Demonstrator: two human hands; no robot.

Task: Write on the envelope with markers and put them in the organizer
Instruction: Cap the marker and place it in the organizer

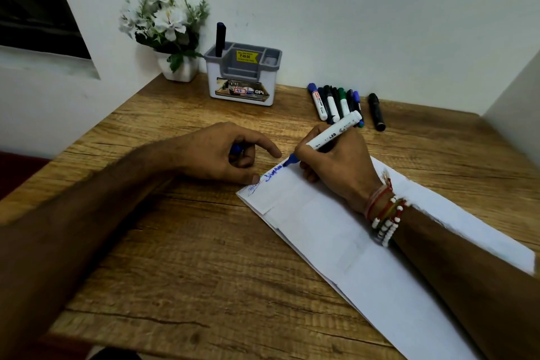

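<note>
A long white envelope (336,231) lies diagonally on the wooden desk (175,242). My right hand (336,164) grips a white marker (333,133) whose blue tip touches the envelope's far corner, beside blue handwriting. My left hand (225,152) rests on the desk at that corner, its fingers curled round a blue marker cap (236,149), one fingertip pressing the envelope's edge. The grey and white organizer (242,76) stands at the back with one dark marker (220,39) upright in its left slot. Several capped markers (336,104) lie in a row to its right.
A white pot of artificial white flowers (166,29) stands left of the organizer against the wall. One black marker (376,111) lies apart, right of the row. White walls close the desk at the back and right. A dark window is at upper left.
</note>
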